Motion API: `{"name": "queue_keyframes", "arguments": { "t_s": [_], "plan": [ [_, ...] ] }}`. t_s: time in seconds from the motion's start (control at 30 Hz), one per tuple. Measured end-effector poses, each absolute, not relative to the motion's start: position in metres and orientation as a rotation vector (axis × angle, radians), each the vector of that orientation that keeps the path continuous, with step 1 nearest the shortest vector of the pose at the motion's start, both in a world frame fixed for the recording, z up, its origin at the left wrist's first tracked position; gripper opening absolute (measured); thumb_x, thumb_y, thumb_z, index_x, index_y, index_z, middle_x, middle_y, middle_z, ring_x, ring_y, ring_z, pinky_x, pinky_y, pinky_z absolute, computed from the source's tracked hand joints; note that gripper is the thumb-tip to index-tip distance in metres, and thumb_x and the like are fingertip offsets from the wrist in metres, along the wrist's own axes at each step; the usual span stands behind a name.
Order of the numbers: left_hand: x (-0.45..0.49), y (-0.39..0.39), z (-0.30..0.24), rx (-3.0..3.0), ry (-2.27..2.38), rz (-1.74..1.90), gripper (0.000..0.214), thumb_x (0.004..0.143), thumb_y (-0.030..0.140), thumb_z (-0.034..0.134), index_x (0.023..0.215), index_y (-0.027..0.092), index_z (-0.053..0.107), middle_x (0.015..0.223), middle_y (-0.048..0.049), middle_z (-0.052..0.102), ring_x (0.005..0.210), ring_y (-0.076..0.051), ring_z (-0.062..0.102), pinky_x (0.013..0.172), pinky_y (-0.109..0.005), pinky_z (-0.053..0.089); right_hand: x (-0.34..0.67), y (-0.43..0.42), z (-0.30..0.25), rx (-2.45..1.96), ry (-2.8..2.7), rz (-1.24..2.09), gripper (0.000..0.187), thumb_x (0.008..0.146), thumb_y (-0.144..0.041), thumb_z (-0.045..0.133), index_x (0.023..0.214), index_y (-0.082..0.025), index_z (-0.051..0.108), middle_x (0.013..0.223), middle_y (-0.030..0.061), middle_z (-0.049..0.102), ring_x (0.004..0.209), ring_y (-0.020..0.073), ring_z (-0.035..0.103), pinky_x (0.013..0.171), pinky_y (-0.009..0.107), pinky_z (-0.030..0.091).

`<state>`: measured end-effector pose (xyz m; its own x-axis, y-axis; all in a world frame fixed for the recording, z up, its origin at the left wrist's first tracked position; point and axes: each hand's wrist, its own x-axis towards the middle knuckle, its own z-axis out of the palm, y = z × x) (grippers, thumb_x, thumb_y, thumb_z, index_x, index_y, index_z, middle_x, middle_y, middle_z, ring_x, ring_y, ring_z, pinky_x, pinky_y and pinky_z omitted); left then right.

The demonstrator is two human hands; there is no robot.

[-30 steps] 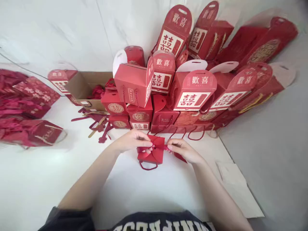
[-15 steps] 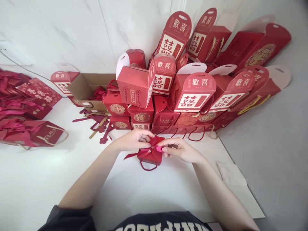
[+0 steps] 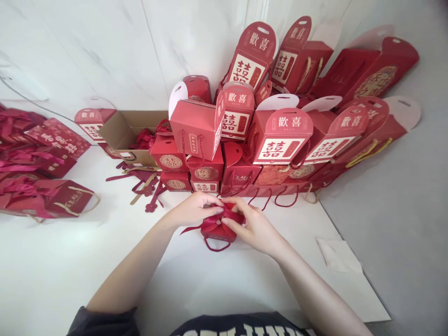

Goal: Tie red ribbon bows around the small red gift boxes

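The left hand [image 3: 199, 209] pinches the red ribbon [image 3: 212, 222], whose tail trails left. Below the ribbon, between both hands and about equally near each, the red gift box [image 3: 217, 234] sits on the worktop [image 3: 87, 252], long axis obscured. The right hand [image 3: 255, 227] straddles the ribbon, thumb and forefinger apart; I cannot tell whether it grips.

The person's bare left forearm [image 3: 135, 268] and right forearm [image 3: 311, 284] slant forward and inward. The left hand [image 3: 192, 210] is bent, thumb and forefinger drawn together; the right hand [image 3: 259, 228], near it, holds thumb and forefinger apart.
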<state>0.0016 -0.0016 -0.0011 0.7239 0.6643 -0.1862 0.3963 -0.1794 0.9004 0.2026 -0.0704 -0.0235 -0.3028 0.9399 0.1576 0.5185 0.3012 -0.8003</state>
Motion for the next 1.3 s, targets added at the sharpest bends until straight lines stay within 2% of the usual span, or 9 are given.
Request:
{"name": "queue_keyframes", "arguments": {
  "t_s": [0.17,0.33,0.53,0.67,0.77,0.93,1.03,1.17,1.3],
  "plan": [
    [0.004,-0.01,-0.002,1.721,0.852,0.342,0.014,0.088,0.03,0.057,0.093,0.017,0.058,0.085,-0.0031,0.069,0.075,-0.015,0.066,0.072,-0.027,0.051,0.203,-0.065,-0.043,-1.348,-1.713,0.718,0.023,0.09,-0.04,0.059,0.103,-0.024,0.068,0.121,0.0104,0.059,0.118,0.0265,0.055,0.104,0.047,0.039],
    [0.004,-0.014,0.0,1.7,0.876,0.355,0.014,0.088,0.03,0.057,0.089,0.02,0.048,0.078,0.0006,0.064,0.068,-0.012,0.06,0.066,-0.025,0.046,0.195,-0.058,-0.064,-1.181,-1.484,0.942,0.01,0.086,-0.032,0.065,0.086,-0.023,0.071,0.119,0.008,0.062,0.112,0.0224,0.06,0.102,0.041,0.043],
    [0.002,-0.005,0.001,1.725,0.85,0.297,0.014,0.088,0.03,0.056,0.086,0.018,0.049,0.074,0.0022,0.057,0.066,-0.01,0.052,0.064,-0.023,0.04,0.19,-0.057,-0.07,-1.044,-1.417,0.951,0.006,0.086,-0.028,0.065,0.088,-0.022,0.065,0.103,0.0068,0.07,0.103,0.0214,0.064,0.095,0.04,0.047],
    [-0.001,0.004,0.003,1.726,0.809,0.233,0.013,0.089,0.03,0.054,0.087,0.018,0.048,0.074,0.0037,0.053,0.062,-0.008,0.046,0.06,-0.022,0.036,0.196,-0.052,-0.069,-0.938,-1.611,0.843,0.002,0.086,-0.021,0.065,0.086,-0.023,0.063,0.098,0.005,0.073,0.11,0.0221,0.062,0.104,0.045,0.04],
    [-0.004,0.01,0.003,1.697,0.777,0.158,0.014,0.091,0.032,0.051,0.088,0.019,0.047,0.069,0.0049,0.049,0.057,-0.007,0.042,0.056,-0.021,0.034,0.205,-0.047,-0.066,-0.857,-1.819,0.739,0.009,0.089,-0.018,0.059,0.09,-0.024,0.065,0.1,0.0042,0.072,0.102,0.0202,0.064,0.107,0.047,0.036],
    [-0.003,0.014,0.0,1.663,0.788,0.155,0.018,0.09,0.036,0.052,0.089,0.019,0.047,0.067,0.0056,0.046,0.055,-0.008,0.041,0.054,-0.021,0.034,0.216,-0.041,-0.056,-0.772,-2.057,0.663,0.017,0.091,-0.016,0.051,0.095,-0.025,0.065,0.102,0.0063,0.069,0.096,0.0193,0.063,0.091,0.039,0.047],
    [0.001,0.009,0.0,1.681,0.803,0.207,0.02,0.089,0.037,0.055,0.087,0.018,0.047,0.071,0.0043,0.05,0.059,-0.008,0.044,0.057,-0.022,0.036,0.219,-0.04,-0.053,-0.742,-2.101,0.649,0.019,0.089,-0.014,0.051,0.097,-0.025,0.065,0.097,0.005,0.069,0.093,0.0188,0.063,0.096,0.042,0.045],
    [0.005,-0.003,-0.002,1.731,0.844,0.3,0.026,0.077,0.031,0.069,0.086,0.018,0.048,0.075,0.0027,0.056,0.066,-0.01,0.05,0.061,-0.023,0.04,0.219,-0.04,-0.056,-0.74,-2.082,0.676,0.016,0.089,-0.018,0.056,0.099,-0.025,0.066,0.097,0.004,0.071,0.095,0.0188,0.065,0.106,0.046,0.039],
    [0.009,-0.017,-0.002,1.916,0.993,0.392,0.018,0.079,0.023,0.062,0.094,0.019,0.053,0.077,0.0023,0.057,0.067,-0.012,0.051,0.063,-0.024,0.041,0.218,-0.039,-0.062,-0.767,-1.992,0.719,0.011,0.09,-0.023,0.06,0.096,-0.026,0.07,0.094,0.0042,0.074,0.094,0.0203,0.067,0.102,0.046,0.044]
  ]
}}
